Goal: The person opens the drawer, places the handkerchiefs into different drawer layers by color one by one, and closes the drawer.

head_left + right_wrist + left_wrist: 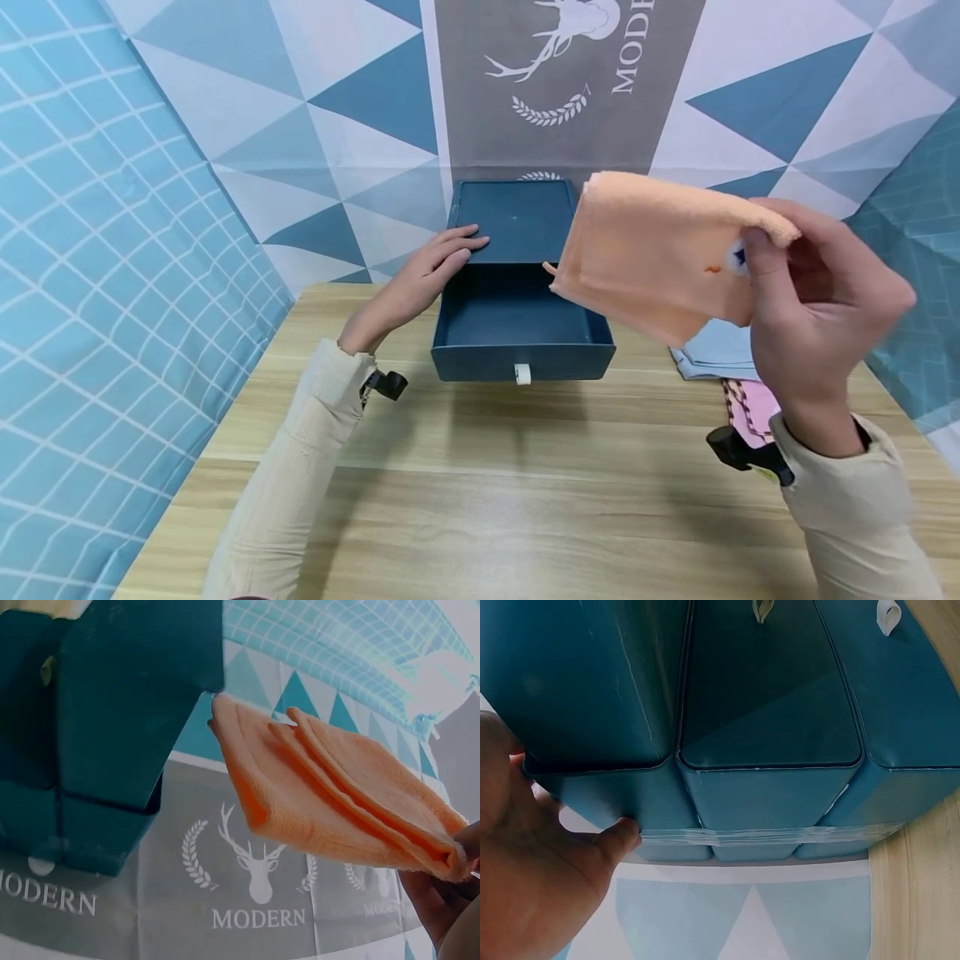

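An orange folded cloth (645, 250) is held in the air above the right part of the table (495, 508), to the right of an extended drawer (487, 364). One end of it is pinched between the thumb and fingers of the right hand (817, 333), and its free end is directed left toward the drawer; whether the two are in contact cannot be told. A small blue-and-white patch (738, 257) is shown on the cloth near the thumb.

The drawer, fitted with a white pull tab (522, 374), is drawn out toward the near side from the top of a dark teal cabinet (517, 218). Three stacked drawers are seen in the left wrist view, and the cabinet's side is crossed by clear tape (772, 835). The cabinet's top left edge is touched by the left hand (420, 279), its fingers extended over the top and its thumb set against the side.

On the table at the right, a light-blue cloth (716, 350) is laid, with a pink cloth (752, 408) on its near side. The far side is bounded by a triangle-patterned backdrop (367, 75).
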